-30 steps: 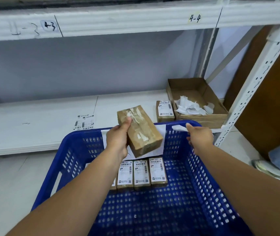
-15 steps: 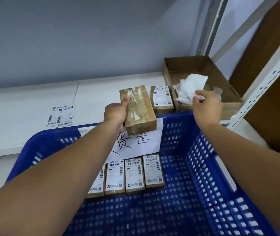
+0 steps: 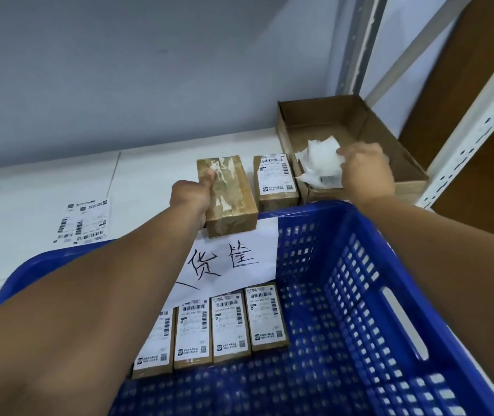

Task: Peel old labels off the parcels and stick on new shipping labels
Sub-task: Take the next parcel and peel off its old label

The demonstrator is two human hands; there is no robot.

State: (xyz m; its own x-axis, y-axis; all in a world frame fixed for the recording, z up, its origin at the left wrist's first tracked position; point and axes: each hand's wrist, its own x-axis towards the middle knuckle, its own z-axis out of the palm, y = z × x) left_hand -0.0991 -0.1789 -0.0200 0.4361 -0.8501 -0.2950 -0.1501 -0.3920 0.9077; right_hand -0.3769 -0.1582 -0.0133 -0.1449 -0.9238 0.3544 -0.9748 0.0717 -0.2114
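Note:
My left hand [image 3: 191, 199] grips a brown taped parcel [image 3: 229, 195] with its label stripped off, holding it above the far rim of the blue basket [image 3: 389, 295]. My right hand [image 3: 365, 172] is over the open cardboard box [image 3: 338, 118], its fingers at the heap of crumpled white peeled labels [image 3: 319, 163]. I cannot tell whether it holds one. A labelled parcel [image 3: 275, 180] stands on the shelf beside the box. Several labelled parcels [image 3: 218, 322] lie in a row inside the basket. A sheet of new shipping labels [image 3: 85, 222] lies on the white shelf to the left.
A white paper sign with handwritten characters [image 3: 233, 259] hangs on the basket's far wall. A white perforated shelf upright [image 3: 479, 115] rises at the right, with a brown panel [image 3: 464, 70] behind it. The white shelf [image 3: 29, 190] stretches left.
My right hand moved from the basket's rim to the cardboard box, reaching the heap of peeled labels. My left hand carried the bare parcel forward, level with the shelf. The view tilted down and closer.

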